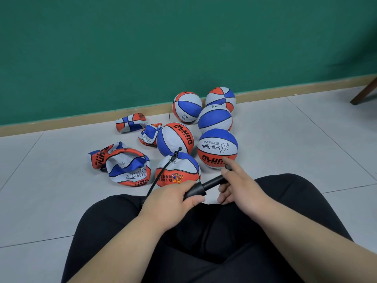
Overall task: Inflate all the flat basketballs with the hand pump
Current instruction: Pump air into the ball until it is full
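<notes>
My left hand (173,196) grips the barrel of a black hand pump (201,188) above my lap. My right hand (237,183) holds the pump's handle end, forefinger stretched out. The pump's thin black hose (163,172) runs up to a partly filled red, white and blue basketball (177,170) just ahead of my knees. Several round basketballs lie beyond it, one marked CHILDREN (217,148). Flat, crumpled basketballs lie to the left: a large one (128,169), a folded one (100,157), and two smaller ones (130,122) (149,133).
I sit on a pale tiled floor (306,139) with my legs in black trousers (204,242). A green wall with a wooden skirting board (81,119) stands behind the balls. A wooden furniture leg (365,91) shows at the far right.
</notes>
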